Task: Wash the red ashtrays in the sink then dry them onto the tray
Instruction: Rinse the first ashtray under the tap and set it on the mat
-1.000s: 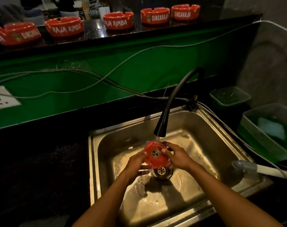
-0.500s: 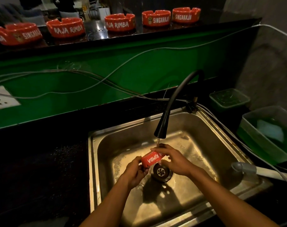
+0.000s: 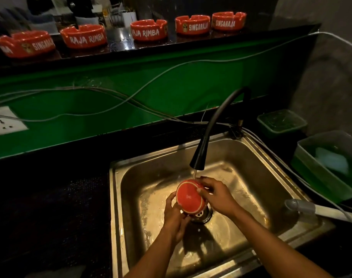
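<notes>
Head view — ashtray (image 3: 189, 198) tilted, underside toward camera — both hands gripping.

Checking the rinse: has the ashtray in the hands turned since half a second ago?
Yes. The ashtray, under the faucet, showed its lettered side wall; now its round base faces the camera, over the drain.

Red ashtray (image 3: 189, 198) tilted on edge, flat round underside facing camera, held over the drain in the steel sink (image 3: 241, 157), thin water stream hitting its top edge at 12 o'clock. Five more red ashtrays (image 3: 149, 30), upright, white lettering, in a row on the upper shelf (image 3: 118, 49) at 12 o'clock.
</notes>
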